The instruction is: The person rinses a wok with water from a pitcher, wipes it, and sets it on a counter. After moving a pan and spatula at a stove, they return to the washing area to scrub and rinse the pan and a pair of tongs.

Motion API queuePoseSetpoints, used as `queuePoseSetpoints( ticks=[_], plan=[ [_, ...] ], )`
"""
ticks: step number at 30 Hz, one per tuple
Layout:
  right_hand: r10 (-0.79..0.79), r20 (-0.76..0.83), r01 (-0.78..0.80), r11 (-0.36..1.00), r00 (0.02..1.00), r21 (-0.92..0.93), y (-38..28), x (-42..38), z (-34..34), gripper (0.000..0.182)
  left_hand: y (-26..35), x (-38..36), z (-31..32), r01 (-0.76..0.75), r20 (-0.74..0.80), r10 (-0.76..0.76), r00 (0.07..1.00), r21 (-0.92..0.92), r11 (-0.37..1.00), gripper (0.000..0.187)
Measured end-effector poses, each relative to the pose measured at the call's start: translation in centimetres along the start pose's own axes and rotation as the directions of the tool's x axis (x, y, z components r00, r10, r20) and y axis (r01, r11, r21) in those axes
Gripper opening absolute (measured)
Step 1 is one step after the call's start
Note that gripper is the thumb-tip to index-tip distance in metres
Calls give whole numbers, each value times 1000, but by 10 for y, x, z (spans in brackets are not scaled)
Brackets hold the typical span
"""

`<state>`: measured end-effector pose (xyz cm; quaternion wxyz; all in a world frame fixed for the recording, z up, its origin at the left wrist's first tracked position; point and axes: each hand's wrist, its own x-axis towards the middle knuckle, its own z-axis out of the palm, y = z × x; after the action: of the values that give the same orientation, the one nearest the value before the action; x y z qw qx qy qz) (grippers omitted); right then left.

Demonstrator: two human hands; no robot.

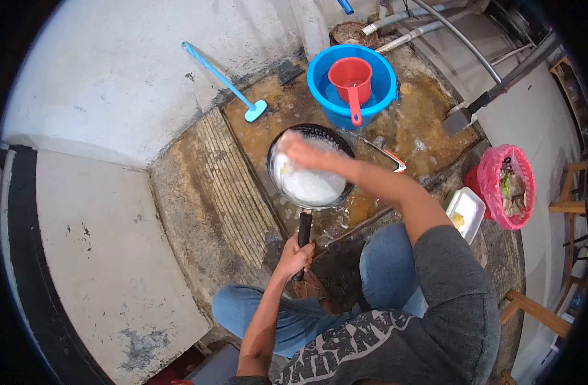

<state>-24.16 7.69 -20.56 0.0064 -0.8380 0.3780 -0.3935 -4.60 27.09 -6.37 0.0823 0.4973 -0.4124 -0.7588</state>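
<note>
A round black pan [345, 142] with white suds inside sits low over the wet floor, its black handle pointing toward me. My left hand [295, 256] is closed around that handle. Over the left part of the pan is my right hand [300, 151], smeared by motion, so its fingers and anything in them cannot be made out. Just beyond the pan stands a blue basin [316, 67] holding a red dipper [350, 72]. An orange and white handled item [397, 162] lies right of the pan.
A light-blue brush [255, 110] leans against the white wall at the left. To the right are a white tray [475, 204] with something yellow and a bin lined with a pink bag [490, 183]. Pipes [429, 29] and wooden legs [538, 312] stand farther right.
</note>
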Motion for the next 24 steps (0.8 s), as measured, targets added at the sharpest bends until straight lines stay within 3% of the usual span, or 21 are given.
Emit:
queuePoseSetpoints(
  ticks=[1, 2, 5, 7, 9, 10, 11, 13, 15, 17, 18, 19, 22, 23, 24],
  plan=[
    [205, 321, -163, 975, 925, -152, 4, 16, -40, 24, 1, 0, -1, -13, 6, 13, 1000, 4, 1000, 12],
    [332, 192, -281, 926, 923, -252, 11, 9, -45, 23, 2, -1, -2, -29, 11, 29, 1000, 3, 1000, 11],
    [658, 288, -505, 733, 696, -455, 11, -21, -46, 27, 5, 2, -7, -36, -9, 36, 999, -49, 998, 11],
    [764, 471, -667, 630, 440, -398, -23, -29, -62, 29, 2, 4, -9, -36, -37, 33, 999, -91, 995, 11],
    [745, 595, -718, 588, 302, -372, -62, -25, -63, 26, 0, 11, -8, -55, -57, 49, 997, -111, 992, 11],
    [616, 478, -602, 771, 626, -206, -78, -36, -48, 31, -1, 14, -9, -43, -65, 37, 997, -99, 994, 12],
    [410, 292, -404, 911, 864, -81, -87, -44, -34, 37, -3, 15, -10, -31, -74, 24, 997, -88, 996, 12],
    [330, 345, -380, 921, 879, 87, -100, -6, -45, 47, 0, 16, -8, -8, -64, 4, 998, -57, 998, 13],
    [50, 119, -53, 998, 992, 15, -74, 15, -37, 54, 7, 6, 2, 14, -35, -15, 999, -28, 1000, 14],
    [271, 25, -269, 961, 962, -64, -30, 20, -23, 47, 5, 3, 4, -16, 0, 16, 1000, -4, 1000, 11],
    [523, -4, -523, 852, 852, -34, -25, 27, -35, 46, 2, 5, 3, -40, 23, 40, 999, -7, 999, 11],
    [733, -25, -734, 680, 679, -2, -25, 34, -50, 45, -1, 7, 3, -70, 47, 71, 996, -11, 997, 10],
    [785, -162, -781, 616, 597, 107, -34, 35, -30, 42, 2, 9, 6, -68, 3, 68, 998, 62, 996, 11],
    [703, -79, -684, 708, 707, 177, -48, 26, -26, 41, 2, 8, 8, -69, -11, 70, 997, 86, 994, 11],
    [596, -12, -573, 778, 803, 258, -69, 17, -23, 41, -4, 13, 1, -90, 38, 90, 995, -4, 996, 12]
  ],
)
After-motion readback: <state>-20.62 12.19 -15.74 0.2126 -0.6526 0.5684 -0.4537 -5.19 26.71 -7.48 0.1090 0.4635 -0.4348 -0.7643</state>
